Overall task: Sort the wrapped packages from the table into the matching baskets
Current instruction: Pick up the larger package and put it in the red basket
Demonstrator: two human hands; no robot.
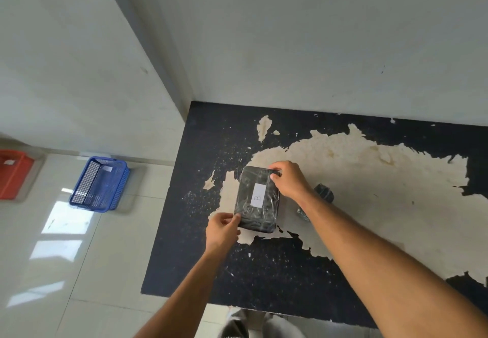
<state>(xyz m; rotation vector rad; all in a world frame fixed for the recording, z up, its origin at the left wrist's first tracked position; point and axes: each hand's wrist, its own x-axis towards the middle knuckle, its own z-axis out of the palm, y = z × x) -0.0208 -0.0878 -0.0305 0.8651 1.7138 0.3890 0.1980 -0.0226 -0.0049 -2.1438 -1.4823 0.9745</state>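
Observation:
A black wrapped package (pixel 257 200) with a white label reading "B" lies near the middle of the table (pixel 184 245), a black top with large peeled beige patches. My left hand (pixel 223 228) pinches its near left corner. My right hand (pixel 289 179) grips its far right corner. Another small black wrapped package (pixel 324 192) sits just right of my right wrist, partly hidden by the forearm. A blue mesh basket (pixel 100 183) with a white label stands on the floor to the left. Part of a red basket (pixel 13 174) shows at the far left edge.
The table stands in a corner against white walls (pixel 317 47). Glossy light floor tiles (pixel 66 258) lie left of the table. My shoe (pixel 235 327) shows below the table's near edge.

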